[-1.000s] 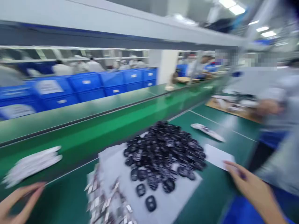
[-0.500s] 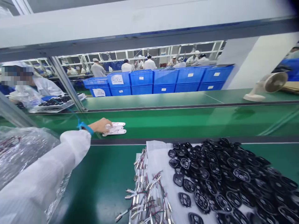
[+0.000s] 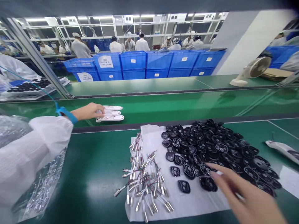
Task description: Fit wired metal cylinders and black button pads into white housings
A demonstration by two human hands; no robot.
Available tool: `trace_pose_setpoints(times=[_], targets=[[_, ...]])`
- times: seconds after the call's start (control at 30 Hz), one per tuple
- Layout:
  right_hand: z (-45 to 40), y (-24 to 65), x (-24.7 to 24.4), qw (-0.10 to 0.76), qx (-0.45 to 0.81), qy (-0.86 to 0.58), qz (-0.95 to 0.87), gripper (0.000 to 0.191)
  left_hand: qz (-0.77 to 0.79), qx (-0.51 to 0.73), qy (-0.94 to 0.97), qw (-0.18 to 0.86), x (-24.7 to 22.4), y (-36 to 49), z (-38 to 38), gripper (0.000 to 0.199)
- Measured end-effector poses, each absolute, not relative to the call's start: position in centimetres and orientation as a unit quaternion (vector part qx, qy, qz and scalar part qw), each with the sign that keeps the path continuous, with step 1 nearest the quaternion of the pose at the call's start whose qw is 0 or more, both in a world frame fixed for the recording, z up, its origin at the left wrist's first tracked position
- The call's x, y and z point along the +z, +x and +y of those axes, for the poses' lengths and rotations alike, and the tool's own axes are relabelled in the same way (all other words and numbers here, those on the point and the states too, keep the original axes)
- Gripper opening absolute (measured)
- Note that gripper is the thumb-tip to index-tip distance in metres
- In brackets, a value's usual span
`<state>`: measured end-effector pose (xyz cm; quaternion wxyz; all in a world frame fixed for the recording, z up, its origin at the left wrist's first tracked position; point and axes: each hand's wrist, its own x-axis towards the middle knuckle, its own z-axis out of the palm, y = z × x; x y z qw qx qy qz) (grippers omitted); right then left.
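Our left hand [image 3: 86, 112] touches the white plastic strips [image 3: 111, 117], its grip unclear. Our open right hand [image 3: 243, 196] nears the black plastic shells [image 3: 210, 149]: light, stiff, best pinched by the edges.

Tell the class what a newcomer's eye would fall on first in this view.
A heap of black plastic parts dominates a white sheet on the green bench, with the right hand reaching over it. Wired metal cylinders lie beside the heap, and the left hand is at white strips further out. Blue crates line up beyond.
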<state>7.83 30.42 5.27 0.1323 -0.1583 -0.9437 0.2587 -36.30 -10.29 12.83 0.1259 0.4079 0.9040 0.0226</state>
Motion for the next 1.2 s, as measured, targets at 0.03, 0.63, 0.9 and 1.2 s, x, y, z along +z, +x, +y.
trace_pose_setpoints(times=[0.03,0.63,0.9,1.2], targets=[[29.2,6.2,5.5,0.101,0.271,-0.108,-0.951,0.031,0.895,0.029,0.425,0.13,13.5,-34.8,-10.6,0.047],[24.5,-8.8,5.0,-0.106,0.277,0.166,-0.941,0.015,0.841,0.062,0.491,0.219,11.9,-24.7,-13.5,0.015],[25.9,-9.8,7.4,-0.057,0.343,0.107,-0.932,0.022,0.927,0.041,0.345,0.139,10.4,-24.6,-8.3,0.043],[20.7,-11.1,4.9,-0.019,0.399,0.086,-0.913,0.006,0.953,0.126,0.252,0.112,7.5,-21.5,-1.6,0.024]])
